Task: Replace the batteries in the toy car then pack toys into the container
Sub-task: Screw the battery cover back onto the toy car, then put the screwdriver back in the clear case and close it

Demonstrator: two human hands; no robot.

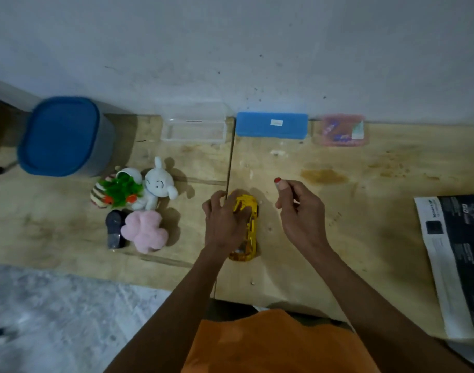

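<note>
A shiny gold toy car point(249, 227) lies on the wooden table, its length running away from me. My left hand point(224, 219) rests on top of it, fingers curled over its roof. My right hand point(297, 208) hovers just right of the car with its fingers curled; whether it holds something small I cannot tell. To the left lie a white plush figure point(156, 184), a pink plush point(145, 230), a green-and-striped toy point(117, 191) and a dark small toy point(114, 228). A grey container with a blue lid point(61, 135) stands at the back left.
Along the wall sit an open clear plastic box point(194, 129), a blue case point(272, 125) and a pink box point(340, 130). A black-and-white printed carton point(457, 262) lies at the right edge. The table's front edge runs near my orange shirt; grey floor lies lower left.
</note>
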